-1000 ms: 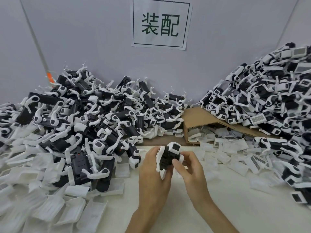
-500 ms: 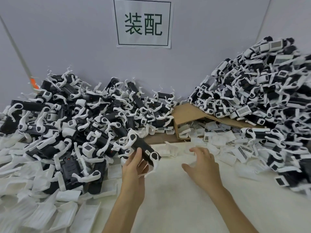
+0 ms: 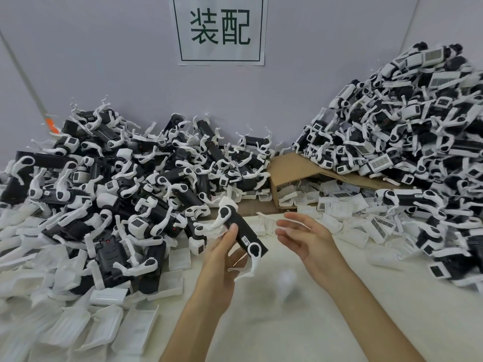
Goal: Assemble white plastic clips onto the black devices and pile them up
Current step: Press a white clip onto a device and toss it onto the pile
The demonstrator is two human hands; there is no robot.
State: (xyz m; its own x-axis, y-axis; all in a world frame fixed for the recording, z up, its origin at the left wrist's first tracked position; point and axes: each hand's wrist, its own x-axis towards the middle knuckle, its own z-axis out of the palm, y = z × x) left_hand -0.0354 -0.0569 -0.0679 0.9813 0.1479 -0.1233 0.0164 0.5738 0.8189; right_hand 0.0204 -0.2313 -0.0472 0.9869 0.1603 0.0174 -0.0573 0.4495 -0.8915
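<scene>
Two hands, one part in play, head view only. The left hand (image 3: 222, 259) gripped a black device (image 3: 243, 231) held off the table in front of the cardboard box (image 3: 290, 168), camera side of its open end. Thumb lay across the top face, fingers curled underneath. The white clips (image 3: 225, 213) sat on both ends of the device (the lower one's arm hung free past the palm). The right hand (image 3: 305, 236) hovered just beside the device, also in front of the box: fingers loosely spread, nothing in it, not touching the part, edges motion-blurred.

Risks, my read:
- One-hand grip near the middle, so the dangling clip arm could snag the heap on the toss and pop off.
- If a clip isn't fully seated, a hard landing would likely knock it loose.
- Both heaps are steep, so one more unit could start a slide.

Surface and room: pale table (image 3: 287, 330). The left heap (image 3: 130, 178) of clipped devices lay left of the box and the taller right heap (image 3: 418, 139) right of it, leaning on its top. Loose white trays (image 3: 347, 210) spilled from the box mouth. Grey wall (image 3: 104, 61) behind the box, with a paper sign (image 3: 219, 30) above it.
</scene>
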